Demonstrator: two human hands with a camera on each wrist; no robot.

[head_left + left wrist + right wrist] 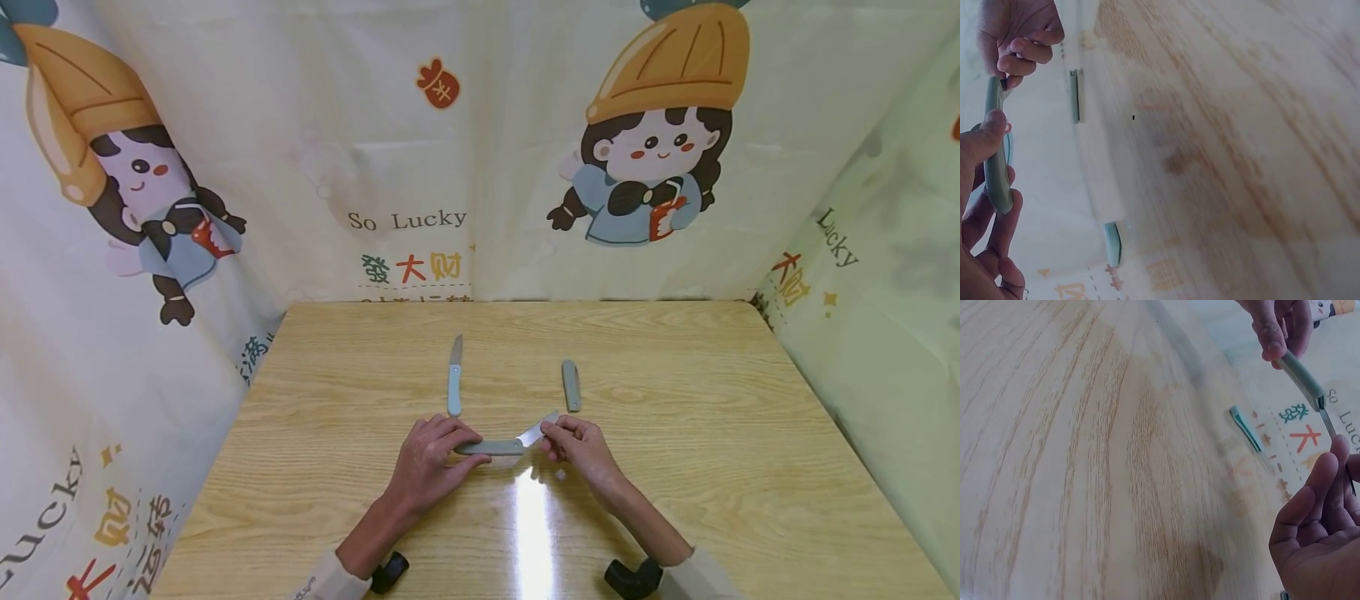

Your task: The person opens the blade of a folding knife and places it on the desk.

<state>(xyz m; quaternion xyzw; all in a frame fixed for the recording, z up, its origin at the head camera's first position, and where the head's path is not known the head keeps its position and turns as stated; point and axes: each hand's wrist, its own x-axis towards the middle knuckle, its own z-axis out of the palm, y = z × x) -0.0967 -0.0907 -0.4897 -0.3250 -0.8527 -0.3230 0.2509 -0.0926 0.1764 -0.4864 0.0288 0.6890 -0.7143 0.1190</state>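
A folding knife with a grey-green handle (pixel 495 448) is held between the two hands, its blade (pixel 533 432) swung partly out at an angle. The left hand (pixel 433 463) grips the handle between thumb and fingers, as the left wrist view also shows. Thumb and fingertips of the right hand (pixel 588 457) pinch the blade near its tip. Behind the left hand lies a light blue folding knife (pixel 454 390) with its blade out, pointing away. A grey-green folding knife (pixel 572 387), folded, lies beyond the right hand.
Both loose knives lie on a wood-grain table (pixel 337 500). A pale cloth curtain (pixel 525 167) with cartoon figures and lettering hangs along the back and sides. Black wrist devices (pixel 633 578) show under the sleeves. A bright reflection falls on the tabletop between the forearms.
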